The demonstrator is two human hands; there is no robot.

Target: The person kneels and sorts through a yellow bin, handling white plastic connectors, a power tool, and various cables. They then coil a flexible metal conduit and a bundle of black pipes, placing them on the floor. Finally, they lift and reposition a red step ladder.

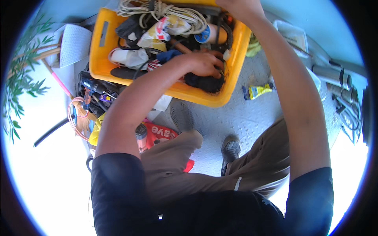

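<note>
One yellow crate (214, 101), top centre of the frame, loaded up!
Left hand (206, 64) is down inside, fingers curled over one black item (204, 83), its grip too hidden to tell; right hand (242, 8), well apart, is at the far corner, fingers cut off by the top edge, so no telling there. One pale cable coil (193, 24), two shoes (231, 148) on grey textured floor (210, 126), light-blue wall (323, 35) upper right.
</note>
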